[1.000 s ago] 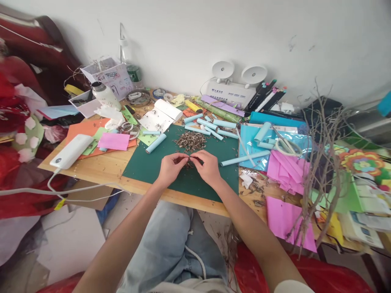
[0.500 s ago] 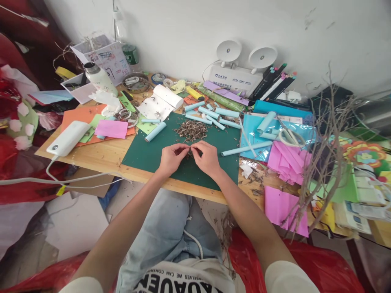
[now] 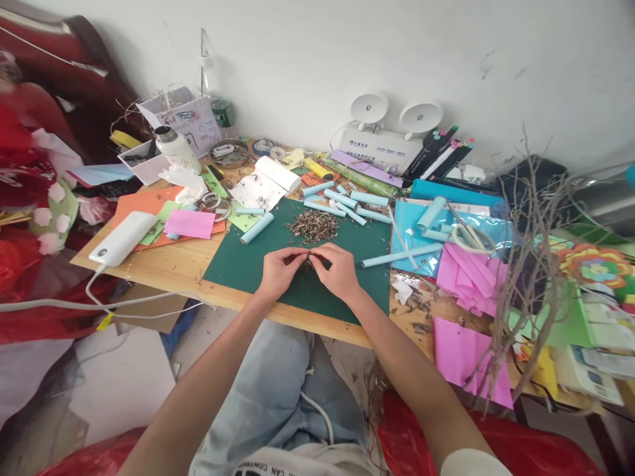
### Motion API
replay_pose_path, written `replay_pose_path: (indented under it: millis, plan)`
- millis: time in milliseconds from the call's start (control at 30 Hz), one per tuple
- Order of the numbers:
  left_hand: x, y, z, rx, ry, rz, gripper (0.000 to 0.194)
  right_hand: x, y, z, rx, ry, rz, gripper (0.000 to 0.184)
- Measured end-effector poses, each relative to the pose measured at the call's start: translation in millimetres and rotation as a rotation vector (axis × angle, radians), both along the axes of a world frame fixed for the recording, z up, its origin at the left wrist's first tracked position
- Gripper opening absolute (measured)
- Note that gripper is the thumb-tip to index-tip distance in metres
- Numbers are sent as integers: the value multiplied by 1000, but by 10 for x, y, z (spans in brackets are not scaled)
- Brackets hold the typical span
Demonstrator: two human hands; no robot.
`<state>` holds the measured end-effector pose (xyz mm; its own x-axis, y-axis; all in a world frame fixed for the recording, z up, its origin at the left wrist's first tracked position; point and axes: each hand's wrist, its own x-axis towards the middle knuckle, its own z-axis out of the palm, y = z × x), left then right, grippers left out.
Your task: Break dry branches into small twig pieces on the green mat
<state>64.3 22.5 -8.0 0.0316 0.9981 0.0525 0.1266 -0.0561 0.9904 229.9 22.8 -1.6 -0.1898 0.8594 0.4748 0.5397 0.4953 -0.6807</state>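
Nearest are the person's blue jeans [image 3: 278, 377], with a white cord [image 3: 317, 416] hanging down over them. Then comes the front edge of the wooden desk [image 3: 223, 294].

A green mat [image 3: 231, 254] lies flat on the desk, and both hands are above its front part. The left hand [image 3: 279, 272] and the right hand [image 3: 338, 271] are close together, with their fingertips meeting in the middle. Each hand has its thumb and finger pinched on a tiny dark bit [image 3: 308, 256]. It is too small to tell its shape. A few more brown crumbs [image 3: 306, 267] show just under the fingertips.

Just past the hands, on the mat, sits a heap of dry brown bits [image 3: 313, 226]. The bits look thin, crinkly and broken, like crushed dead leaves or bark. Some are dark brown and some are pale tan. They pile up in a low, messy mound, and loose ones are scattered around its edges.

Right behind the heap are light blue tubes [image 3: 370, 198], lying every which way. One short fat tube [image 3: 257, 229] lies to the left of the heap, and a long thin tube [image 3: 401, 255] lies to the right. Farthest back, a white box with two round lamps [image 3: 377, 149] stands by the white wall [image 3: 278, 59].
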Motion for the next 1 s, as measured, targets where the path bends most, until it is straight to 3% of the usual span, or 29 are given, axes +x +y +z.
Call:
replay_pose_path:
  millis: [233, 567, 700, 1000]
  plan:
    - [45, 4, -19, 6, -18, -12, 26, 13, -1, -19, 2, -44, -12, 19]
    - [36, -9, 73, 99, 240, -51, 21, -19, -14, 42, -29, -14, -46, 14]
    - [32, -9, 48, 77, 175, -24, 20, 28, 12, 50, -59, 14, -93, 14]
    - [29, -12, -4, 26, 133, -15, 24, 4, -13, 28, -69, -26, -2, 12]
